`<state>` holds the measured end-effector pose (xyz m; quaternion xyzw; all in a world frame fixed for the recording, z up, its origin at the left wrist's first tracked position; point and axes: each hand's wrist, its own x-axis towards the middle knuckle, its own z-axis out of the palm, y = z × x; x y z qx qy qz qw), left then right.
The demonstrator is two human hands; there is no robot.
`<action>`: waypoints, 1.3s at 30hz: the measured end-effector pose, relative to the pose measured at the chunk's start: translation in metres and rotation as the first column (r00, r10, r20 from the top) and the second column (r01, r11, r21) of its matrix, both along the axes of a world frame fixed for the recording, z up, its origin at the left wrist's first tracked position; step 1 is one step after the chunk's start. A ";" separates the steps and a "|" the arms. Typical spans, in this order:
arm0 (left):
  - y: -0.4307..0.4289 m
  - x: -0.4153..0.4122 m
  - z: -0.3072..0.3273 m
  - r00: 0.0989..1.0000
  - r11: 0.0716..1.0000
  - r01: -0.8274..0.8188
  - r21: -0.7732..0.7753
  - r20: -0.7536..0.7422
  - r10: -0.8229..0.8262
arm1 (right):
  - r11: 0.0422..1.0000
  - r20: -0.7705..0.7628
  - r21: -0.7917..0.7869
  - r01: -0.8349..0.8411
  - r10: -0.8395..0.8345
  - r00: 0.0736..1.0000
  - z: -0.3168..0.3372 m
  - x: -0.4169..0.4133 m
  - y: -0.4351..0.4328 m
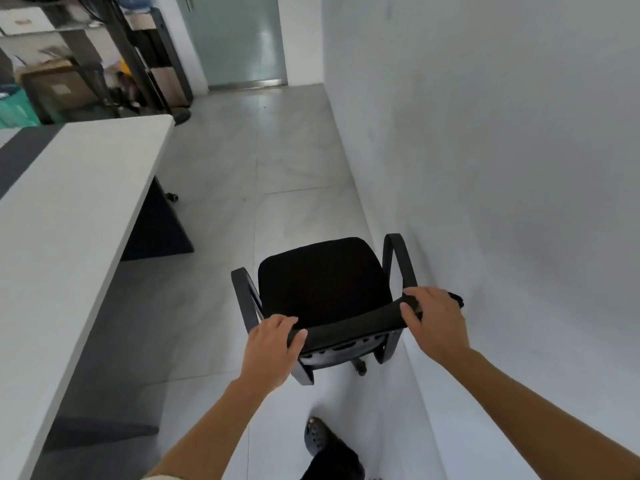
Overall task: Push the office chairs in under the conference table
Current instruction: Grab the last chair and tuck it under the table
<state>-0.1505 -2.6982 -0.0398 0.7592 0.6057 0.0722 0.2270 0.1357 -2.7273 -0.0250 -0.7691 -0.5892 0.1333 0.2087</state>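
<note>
Presently, left hand (pixel 273 341) and right hand (pixel 433 317) are both gripping the office chair (pixel 322 282) backrest, steering it toward the worktop (pixel 69 188) standing apart.

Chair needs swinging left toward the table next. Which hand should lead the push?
Probably the right hand. It grips the chair's backrest on the wall side, away from the table, so pushing there should turn the seat tableward. The left hand can pivot.
</note>
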 end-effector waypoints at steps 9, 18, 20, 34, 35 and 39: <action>0.032 -0.002 -0.024 0.971 0.987 -0.018 -0.157 -0.237 -0.020 | 0.968 0.115 -0.248 -0.036 0.066 0.991 -0.032 -0.004 0.059; 0.075 0.003 -0.020 0.969 0.962 -0.179 -0.206 -0.206 0.136 | 0.953 0.165 -0.194 -0.231 0.264 0.950 -0.049 0.003 0.159; 0.087 0.006 -0.019 0.958 0.940 -0.264 -0.214 -0.169 0.231 | 0.936 0.174 -0.194 -0.295 0.328 0.928 -0.051 0.003 0.192; 0.138 0.072 -0.023 0.718 0.701 -0.693 -0.167 -0.071 0.693 | 0.617 0.338 -0.077 -0.783 0.755 0.562 -0.059 -0.015 0.398; 0.140 0.074 -0.024 0.692 0.679 -0.718 -0.151 -0.053 0.720 | 0.591 0.340 -0.085 -0.802 0.774 0.535 -0.060 -0.022 0.412; 0.145 0.075 -0.031 0.609 0.602 -0.791 -0.109 -0.047 0.792 | 0.517 0.316 -0.119 -0.847 0.829 0.462 -0.063 -0.058 0.448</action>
